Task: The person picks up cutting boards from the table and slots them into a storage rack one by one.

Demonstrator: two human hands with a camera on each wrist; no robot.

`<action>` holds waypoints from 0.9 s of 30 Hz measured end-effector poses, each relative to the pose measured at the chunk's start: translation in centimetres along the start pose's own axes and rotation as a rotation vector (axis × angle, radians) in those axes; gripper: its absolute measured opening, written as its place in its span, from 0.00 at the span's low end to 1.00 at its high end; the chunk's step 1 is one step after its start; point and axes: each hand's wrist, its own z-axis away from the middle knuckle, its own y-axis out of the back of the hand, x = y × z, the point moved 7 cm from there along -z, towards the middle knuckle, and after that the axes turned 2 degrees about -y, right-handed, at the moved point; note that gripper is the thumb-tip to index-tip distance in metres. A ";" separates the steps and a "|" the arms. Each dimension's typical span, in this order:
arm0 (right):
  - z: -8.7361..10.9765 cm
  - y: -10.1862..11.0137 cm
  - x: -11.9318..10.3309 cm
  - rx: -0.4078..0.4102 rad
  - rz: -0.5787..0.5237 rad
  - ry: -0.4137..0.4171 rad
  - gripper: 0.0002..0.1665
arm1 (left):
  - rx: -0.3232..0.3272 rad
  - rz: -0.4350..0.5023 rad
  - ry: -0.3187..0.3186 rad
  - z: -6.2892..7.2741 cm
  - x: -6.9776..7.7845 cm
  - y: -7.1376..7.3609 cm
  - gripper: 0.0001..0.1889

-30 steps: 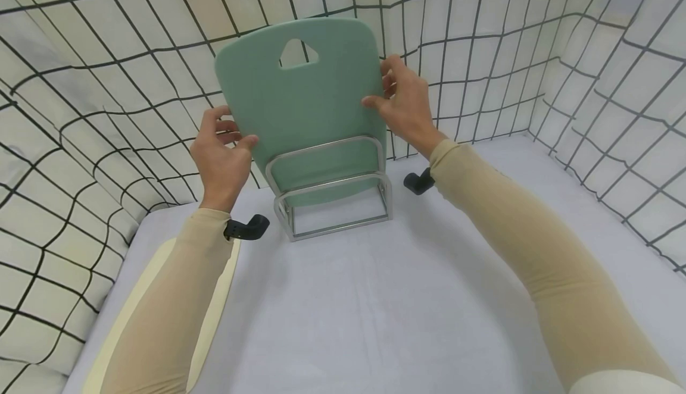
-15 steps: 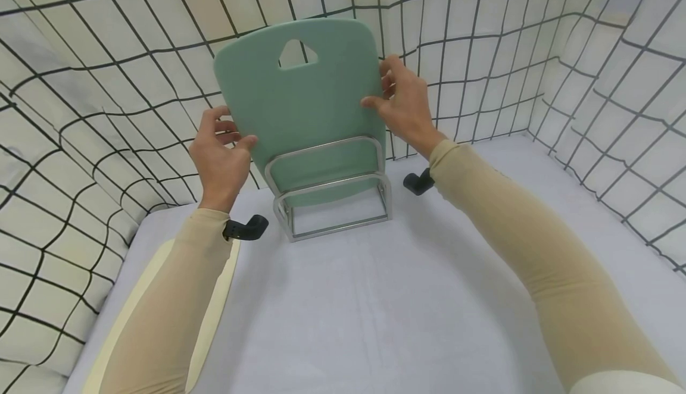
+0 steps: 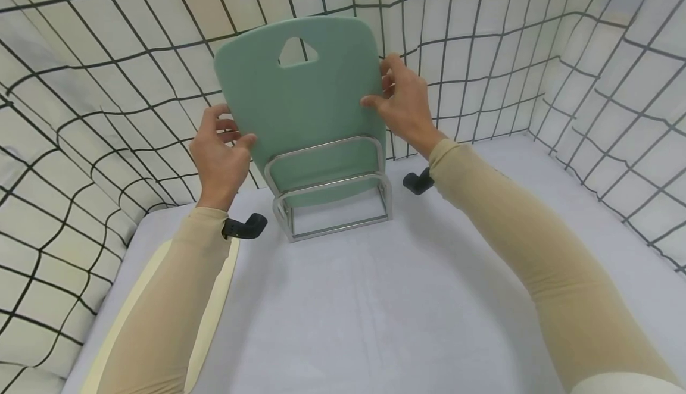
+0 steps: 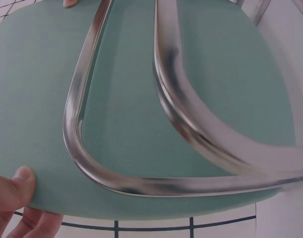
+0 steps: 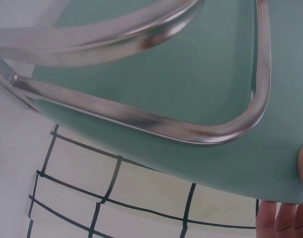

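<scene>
A green cutting board with a cut-out handle hole near its top stands upright, leaning slightly back, behind the bars of a metal rack. My left hand grips its left edge, thumb on the front face and fingers behind. On the opposite edge, a little higher, my right hand holds the board the same way. The left wrist view shows the thumb against the board's face, beside the rounded steel bars. In the right wrist view, fingertips show past the board's edge.
A cream-coloured flat board lies on the left, partly under my left forearm. White cloth covers the table. Grid-patterned curtains hang close behind the rack and along both sides.
</scene>
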 end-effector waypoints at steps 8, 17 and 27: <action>0.1 -0.3 0.0 -0.025 0.014 -0.047 0.24 | -0.064 -0.009 0.031 -0.3 -0.4 -0.4 0.28; 0.0 -0.6 0.0 -0.048 0.027 -0.096 0.26 | -0.097 -0.016 0.050 -0.4 -0.8 -0.6 0.28; -0.3 -0.6 0.0 -0.053 0.053 -0.111 0.27 | -0.109 -0.001 0.035 -0.8 -0.8 -0.9 0.29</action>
